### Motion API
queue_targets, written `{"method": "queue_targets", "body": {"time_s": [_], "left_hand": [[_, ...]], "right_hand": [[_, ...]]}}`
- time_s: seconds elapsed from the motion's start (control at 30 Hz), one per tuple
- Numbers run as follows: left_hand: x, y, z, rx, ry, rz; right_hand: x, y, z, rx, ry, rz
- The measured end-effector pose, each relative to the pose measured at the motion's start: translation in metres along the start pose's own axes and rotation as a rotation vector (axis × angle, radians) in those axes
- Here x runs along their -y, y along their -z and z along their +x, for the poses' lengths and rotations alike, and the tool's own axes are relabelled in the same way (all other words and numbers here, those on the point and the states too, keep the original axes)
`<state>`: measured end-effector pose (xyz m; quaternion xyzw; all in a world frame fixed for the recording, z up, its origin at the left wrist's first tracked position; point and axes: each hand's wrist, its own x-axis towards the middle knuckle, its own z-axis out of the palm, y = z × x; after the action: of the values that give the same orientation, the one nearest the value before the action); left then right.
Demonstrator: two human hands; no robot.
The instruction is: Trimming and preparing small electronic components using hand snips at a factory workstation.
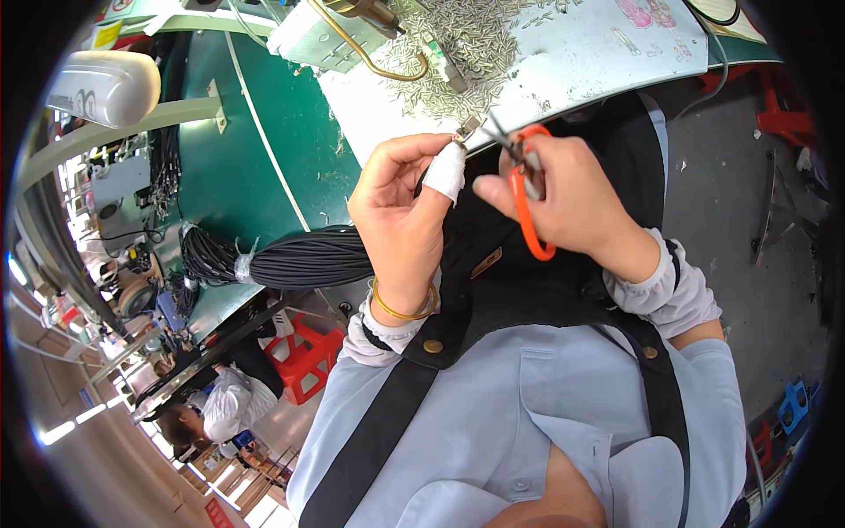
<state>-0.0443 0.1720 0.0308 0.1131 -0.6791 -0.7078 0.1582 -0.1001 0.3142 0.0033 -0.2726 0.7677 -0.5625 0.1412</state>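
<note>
My left hand (396, 194) pinches a small metal connector (470, 128) between thumb and forefinger, at the front edge of the white work surface. A white wrap covers the thumb tip. Close on the right, my right hand (585, 194) is closed around scissors (530, 220) with orange handles. Their dark, slightly blurred blades point toward the connector, and whether they touch it I cannot tell. Just beyond the hands, a heap of small metal pieces (480, 48) lies on the white sheet (563, 79).
A tied bundle of black cables (304, 258) lies left of my left wrist on the green table (220, 114). A machine with a bent brass-coloured tube (374, 63) stands at the far edge. Red stools (304, 359) and another person (233, 405) are at lower left.
</note>
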Motion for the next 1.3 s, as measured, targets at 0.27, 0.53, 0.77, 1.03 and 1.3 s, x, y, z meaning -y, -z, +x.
{"method": "queue_targets", "body": {"time_s": [0.27, 0.53, 0.77, 1.03, 1.3], "left_hand": [[-0.001, 0.0, 0.004, 0.028, -0.078, 0.109], [0.013, 0.012, 0.056, 0.028, 0.211, -0.187], [0.01, 0.014, 0.079, 0.046, 0.308, -0.168], [0.008, 0.021, 0.083, 0.046, 0.38, -0.147], [0.012, 0.018, 0.081, 0.016, 0.339, -0.146]], "right_hand": [[0.001, -0.005, -0.003, 0.061, -0.064, -0.102], [0.005, 0.005, 0.018, 0.052, -0.434, 0.611], [0.007, 0.003, 0.073, -0.132, -0.237, 0.292], [-0.023, -0.01, 0.081, -0.198, -0.058, 0.15], [-0.021, -0.009, 0.082, -0.196, -0.062, 0.19]]}}
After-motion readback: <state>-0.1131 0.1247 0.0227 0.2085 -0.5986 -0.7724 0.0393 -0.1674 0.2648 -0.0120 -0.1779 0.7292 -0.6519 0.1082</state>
